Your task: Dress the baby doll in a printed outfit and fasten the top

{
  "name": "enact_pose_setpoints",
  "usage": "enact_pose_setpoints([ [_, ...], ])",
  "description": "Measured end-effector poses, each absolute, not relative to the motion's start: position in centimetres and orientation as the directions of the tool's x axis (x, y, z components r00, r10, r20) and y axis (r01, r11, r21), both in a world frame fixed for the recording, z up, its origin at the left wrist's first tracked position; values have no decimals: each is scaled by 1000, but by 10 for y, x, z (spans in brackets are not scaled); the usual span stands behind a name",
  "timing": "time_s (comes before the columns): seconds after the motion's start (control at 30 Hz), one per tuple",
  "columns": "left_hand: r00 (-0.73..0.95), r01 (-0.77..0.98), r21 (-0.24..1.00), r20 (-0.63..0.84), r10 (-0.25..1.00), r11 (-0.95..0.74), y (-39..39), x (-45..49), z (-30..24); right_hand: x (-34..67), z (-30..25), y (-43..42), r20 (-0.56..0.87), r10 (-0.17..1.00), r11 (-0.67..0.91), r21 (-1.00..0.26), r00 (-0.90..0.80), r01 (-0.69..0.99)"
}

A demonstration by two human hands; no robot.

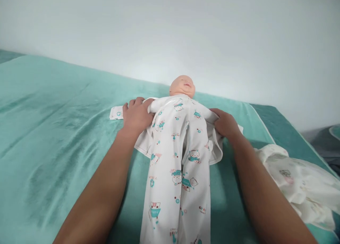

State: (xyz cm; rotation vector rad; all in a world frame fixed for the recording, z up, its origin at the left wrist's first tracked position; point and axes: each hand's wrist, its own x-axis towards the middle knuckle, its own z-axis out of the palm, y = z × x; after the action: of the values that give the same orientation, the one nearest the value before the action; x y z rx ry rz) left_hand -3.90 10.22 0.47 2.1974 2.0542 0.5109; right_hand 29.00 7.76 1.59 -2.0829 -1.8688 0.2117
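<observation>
A baby doll [182, 86] lies on its back, its head toward the wall. White baby trousers [170, 141] printed with bears and houses are spread over its body, from just under the chin down past the lower picture edge. My left hand [138, 114] is closed on the upper left edge of the trousers, thumb on top. At the opposite upper edge my right hand [225, 123] pinches the cloth, its fingertips partly hidden. Beneath the trousers a white printed top [216, 146] shows on both sides, and one sleeve end [116, 113] sticks out beyond my left hand.
A green sheet [53, 130] covers the bed, with creases at the left. A crumpled white printed cloth [302, 180] lies at the right, beside my right forearm. A pale wall [159, 31] rises behind the doll's head.
</observation>
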Motion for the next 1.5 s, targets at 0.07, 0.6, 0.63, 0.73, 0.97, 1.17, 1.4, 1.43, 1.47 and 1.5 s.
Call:
enact_pose_setpoints([
  [0.07,41,954,285,173,984,-90,103,-38,4,294,30,74,132,987,-30,-435,96,900],
  [0.6,12,932,355,168,986,-72,102,-45,5,87,76,129,-147,911,404,120,-386,907],
  [0.63,2,929,365,156,988,-59,102,-46,5,95,80,130,-162,911,400,128,-379,908],
  [0.73,-29,917,398,121,992,-22,103,-48,5,115,87,130,-169,934,342,168,-315,924],
  [0.97,-45,911,412,97,994,1,105,-48,5,88,65,135,-134,835,549,174,-533,817],
  [1.17,-49,896,444,97,994,1,104,-53,5,91,77,136,-149,851,525,256,-504,812],
  [1.4,-79,889,455,52,996,46,106,-57,8,110,103,124,-43,875,470,309,-481,827],
  [1.43,-94,887,457,47,994,63,107,-58,10,109,105,123,-35,878,466,291,-478,835],
  [1.47,-121,884,461,57,991,81,107,-59,11,106,106,122,-30,879,465,272,-476,843],
  [1.5,-148,881,464,88,985,91,108,-60,12,103,106,122,-27,878,470,251,-479,846],
])
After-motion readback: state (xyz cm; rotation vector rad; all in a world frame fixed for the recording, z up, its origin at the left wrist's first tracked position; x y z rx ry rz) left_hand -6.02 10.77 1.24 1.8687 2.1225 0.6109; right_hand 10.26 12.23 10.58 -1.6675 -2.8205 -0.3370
